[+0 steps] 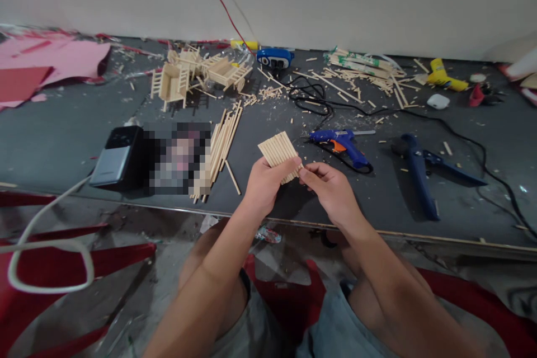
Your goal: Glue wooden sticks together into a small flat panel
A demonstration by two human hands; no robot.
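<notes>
1. Our left hand (263, 185) pinches a flat panel of wooden sticks (277, 152) between thumb and fingers, over the dark surface (67, 142) near its front edge.
2. Our right hand (329, 184) has thumb and fingers pinched at the panel's lower right edge.
3. Loose sticks (226, 137) lie left of us; a blue glue gun (346, 142) lies right.
4. Farther back we see small wooden models (173, 85) and pink paper (79, 59).
5. Behind stands a pale wall (356, 3); red seating (121, 260) shows below.
</notes>
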